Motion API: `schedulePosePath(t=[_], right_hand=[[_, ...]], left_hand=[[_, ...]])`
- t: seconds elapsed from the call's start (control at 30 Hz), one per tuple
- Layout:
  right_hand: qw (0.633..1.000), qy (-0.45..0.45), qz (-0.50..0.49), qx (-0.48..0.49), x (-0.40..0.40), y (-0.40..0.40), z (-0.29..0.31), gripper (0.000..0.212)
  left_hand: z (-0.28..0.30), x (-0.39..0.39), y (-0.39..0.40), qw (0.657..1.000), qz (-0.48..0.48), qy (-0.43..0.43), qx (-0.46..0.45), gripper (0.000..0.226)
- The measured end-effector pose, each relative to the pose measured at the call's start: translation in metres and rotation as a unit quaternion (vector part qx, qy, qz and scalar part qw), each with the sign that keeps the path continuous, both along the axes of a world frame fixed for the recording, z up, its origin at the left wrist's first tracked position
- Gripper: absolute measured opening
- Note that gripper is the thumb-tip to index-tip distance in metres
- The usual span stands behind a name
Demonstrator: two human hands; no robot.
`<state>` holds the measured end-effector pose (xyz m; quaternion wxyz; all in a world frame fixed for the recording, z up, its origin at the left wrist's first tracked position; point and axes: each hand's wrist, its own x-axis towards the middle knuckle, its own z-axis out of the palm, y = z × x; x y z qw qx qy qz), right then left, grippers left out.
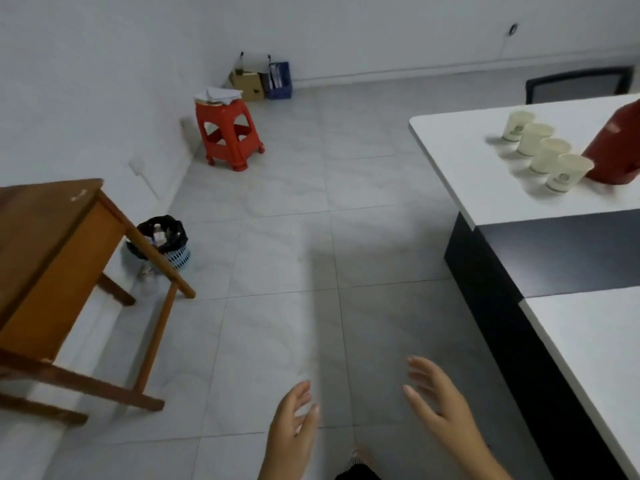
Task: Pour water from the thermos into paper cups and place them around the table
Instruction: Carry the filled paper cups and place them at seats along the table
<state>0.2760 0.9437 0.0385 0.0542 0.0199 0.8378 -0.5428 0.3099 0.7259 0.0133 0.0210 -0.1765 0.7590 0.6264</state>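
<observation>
Approach seems to be the step in hand, judged from the head view: nothing is held and nothing looks poured. The left hand (294,420) and the right hand (438,407) both hang over the tiled floor (277,237), fingers straight and loosely spread, each holding nothing, and both are well apart from the thermos.

The red thermos (614,147) stands on the white surface (460,161), cut off by the frame's right edge. Four paper cups run in a slanted row just to the left of the thermos: the nearest cup (568,173) sits just beside its base, then the second cup (550,156), the third cup (533,139), and the farthest cup (517,125). All stand upright; whether any holds water cannot be told from here.

The next move likely calls for stepping toward the thermos, gripping its body or handle with one hand and steadying a cup with the other. The close row leaves little room, so tipping the thermos risks knocking the nearest cup.

Each cup carries a small dark round emblem on its side; it is too blurred to read. No writing shows on the thermos.
</observation>
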Motion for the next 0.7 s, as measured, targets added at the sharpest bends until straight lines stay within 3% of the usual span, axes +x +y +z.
schedulePosePath(t=[0.13,0.23,0.37,0.53,0.7], right_hand=[[1.0,-0.005,-0.013,-0.012,-0.074,-0.01,0.004,0.041],[0.998,-0.03,-0.054,-0.033,-0.118,-0.012,-0.005,0.058],[0.992,-0.055,-0.11,-0.021,-0.204,-0.017,-0.02,0.039],[0.979,0.017,-0.193,-0.057,-0.325,-0.031,0.008,0.033],[0.961,0.031,-0.268,-0.057,-0.387,-0.019,0.016,0.038]], left_hand=[[0.003,-0.083,-0.017,1.0,0.004,-0.003,-0.006,0.031],[-0.003,-0.141,-0.028,1.0,0.014,-0.014,-0.012,0.031],[-0.014,-0.246,-0.041,1.0,-0.006,-0.017,-0.005,0.032],[0.008,-0.405,-0.038,0.991,-0.13,0.003,0.014,0.031],[0.017,-0.528,0.001,0.967,-0.256,0.008,0.003,0.033]])
